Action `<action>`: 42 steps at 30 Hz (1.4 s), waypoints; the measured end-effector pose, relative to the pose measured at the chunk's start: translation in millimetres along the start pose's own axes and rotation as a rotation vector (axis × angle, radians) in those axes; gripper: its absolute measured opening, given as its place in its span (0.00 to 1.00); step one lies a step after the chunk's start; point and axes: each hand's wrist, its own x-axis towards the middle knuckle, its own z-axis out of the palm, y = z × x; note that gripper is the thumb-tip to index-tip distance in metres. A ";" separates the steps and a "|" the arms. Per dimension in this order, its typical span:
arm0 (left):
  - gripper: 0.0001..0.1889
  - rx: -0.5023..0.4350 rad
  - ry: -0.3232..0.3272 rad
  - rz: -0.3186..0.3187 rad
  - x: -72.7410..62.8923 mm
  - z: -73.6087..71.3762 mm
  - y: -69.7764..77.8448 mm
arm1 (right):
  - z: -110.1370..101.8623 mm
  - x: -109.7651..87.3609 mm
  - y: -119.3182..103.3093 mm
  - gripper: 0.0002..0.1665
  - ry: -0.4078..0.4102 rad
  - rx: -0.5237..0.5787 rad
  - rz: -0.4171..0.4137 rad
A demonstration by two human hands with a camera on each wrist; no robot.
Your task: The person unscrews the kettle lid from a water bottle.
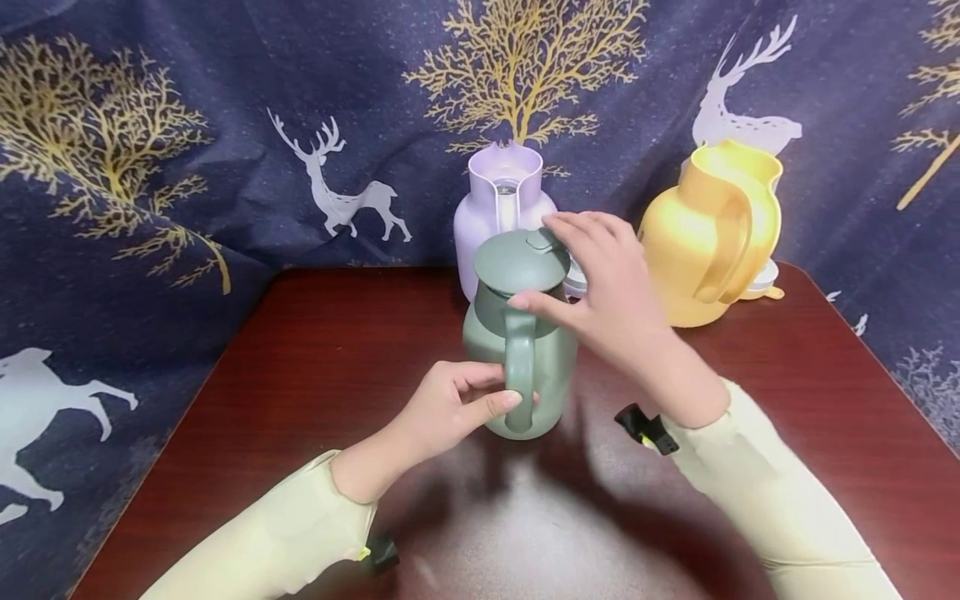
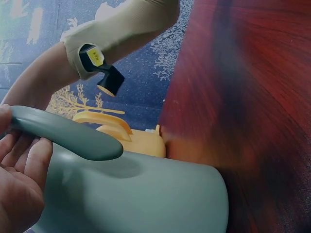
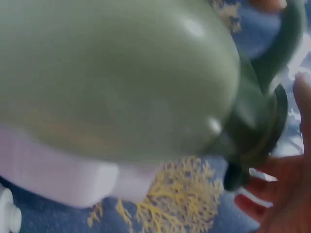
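A green thermos jug [image 1: 547,375] stands upright on the table with its handle toward me. My left hand [image 1: 450,408] grips the handle [image 1: 519,367], thumb on the near side and fingers curled behind; the left wrist view shows this handle [image 2: 73,133] close up. A round green lid [image 1: 517,262] sits at the jug's mouth. Across it spans my right hand [image 1: 611,279], with the thumb at the near rim and fingertips at the far edge. In the right wrist view, the fingers of the right hand [image 3: 284,194] touch the lid's edge beside a small tab.
Behind the green jug stands a lidless lilac jug [image 1: 480,217], with a pale lid [image 1: 576,279] partly hidden beside it. A lidless yellow jug [image 1: 675,250] is at the back right, a white and yellow lid [image 1: 767,279] next to it. Patterned dark blue cloth [image 1: 240,50] hangs behind the table [image 1: 337,333].
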 end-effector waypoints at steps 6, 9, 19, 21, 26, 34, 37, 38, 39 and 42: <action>0.15 -0.004 -0.004 -0.008 -1.0 0.5 0.2 | 12.0 -1.0 3.2 0.40 0.065 0.066 0.005; 0.14 0.005 -0.002 0.001 -1.9 0.2 0.8 | 8.7 2.1 13.7 0.40 0.008 0.141 -0.043; 0.17 -0.040 -0.013 -0.003 -0.9 -0.4 1.3 | -13.0 24.6 37.2 0.41 -0.294 0.289 -0.101; 0.18 -0.055 -0.017 -0.008 -0.7 -0.2 1.1 | -17.1 28.4 39.6 0.40 -0.363 0.330 -0.080; 0.16 -0.039 -0.011 0.003 -0.2 -0.3 1.3 | -18.6 30.1 38.8 0.41 -0.439 0.392 -0.060; 0.15 -0.010 0.003 0.005 0.2 -0.2 1.9 | -2.1 2.6 4.8 0.43 -0.091 0.216 0.135; 0.15 -0.004 0.006 0.006 0.0 -0.2 1.7 | 6.6 -4.0 -6.3 0.47 -0.040 0.154 0.191; 0.15 -0.003 0.005 0.006 -0.1 -0.2 1.6 | 9.0 -4.9 -8.7 0.48 -0.034 0.149 0.204; 0.15 -0.003 0.005 0.005 -0.2 -0.1 1.5 | 11.1 -5.3 -10.6 0.48 -0.028 0.149 0.211; 0.15 -0.011 0.002 0.002 -0.6 -0.1 1.1 | 16.6 -4.2 -12.3 0.49 0.000 0.159 0.217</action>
